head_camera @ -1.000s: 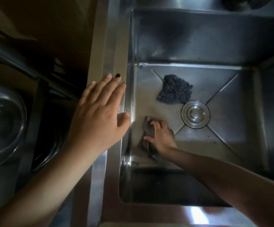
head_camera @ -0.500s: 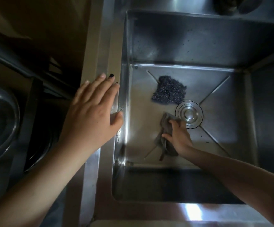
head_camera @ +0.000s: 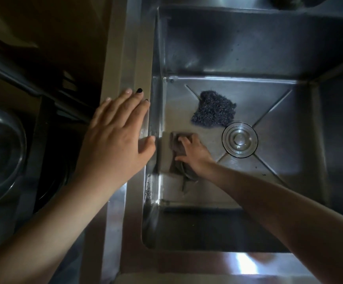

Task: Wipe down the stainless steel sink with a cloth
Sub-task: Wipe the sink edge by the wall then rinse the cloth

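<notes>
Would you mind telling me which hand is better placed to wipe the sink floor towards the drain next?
Right. The right hand holds the cloth on the sink floor, left of the drain; the left hand lies flat on the rim, empty.

Light's very low here, shadows everywhere. A pale tabletop [head_camera: 116,58] strip runs front to back. Off its left edge sits a black cooktop [head_camera: 49,140], with a rounded glass lid [head_camera: 0,156] glinting faintly at far left.
</notes>
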